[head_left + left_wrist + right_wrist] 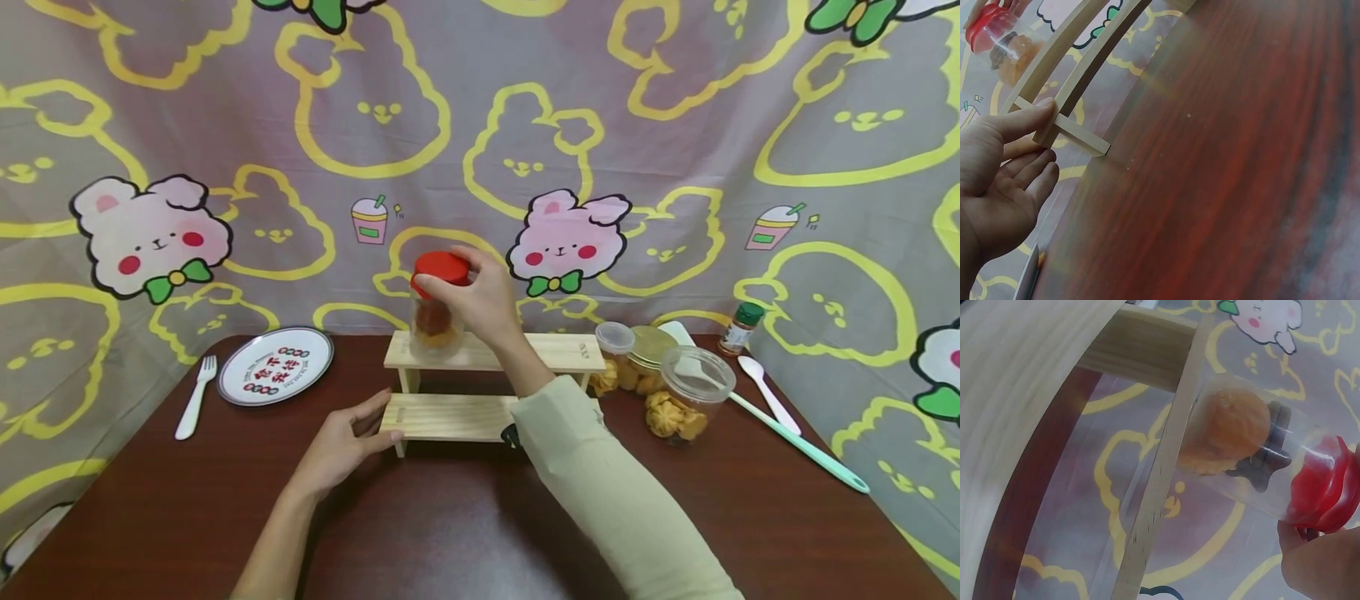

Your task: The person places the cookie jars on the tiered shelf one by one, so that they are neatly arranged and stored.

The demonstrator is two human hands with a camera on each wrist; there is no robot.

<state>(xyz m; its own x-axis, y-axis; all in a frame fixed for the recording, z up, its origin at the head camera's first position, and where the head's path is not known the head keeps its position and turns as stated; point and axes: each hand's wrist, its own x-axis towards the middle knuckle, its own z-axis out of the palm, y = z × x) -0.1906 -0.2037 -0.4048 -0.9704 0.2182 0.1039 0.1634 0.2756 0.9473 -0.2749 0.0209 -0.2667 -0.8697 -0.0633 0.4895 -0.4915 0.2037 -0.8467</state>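
Observation:
My right hand (483, 304) grips the red lid (441, 273) of a clear jar (1285, 469) from above. Inside the jar are a round golden-brown biscuit (1238, 425) and a dark star-shaped piece (1263, 465). Its base is right at the left part of the upper shelf (495, 354) of a two-step wooden rack, and the jar stands nearly upright. Down at the rack's left end, my left hand (341, 446) pinches the end of the lower shelf (450, 417), thumb (1029, 122) on one side and fingers around the other.
Jars of golden snacks (678, 412) stand right of the rack. Beyond them are a green-capped bottle (741, 329), a white spoon (768, 396) and a green-handled spatula (802, 446). On the left lie a printed plate (232, 375) and a white fork (197, 397). A patterned cloth (465, 50) hangs behind the table.

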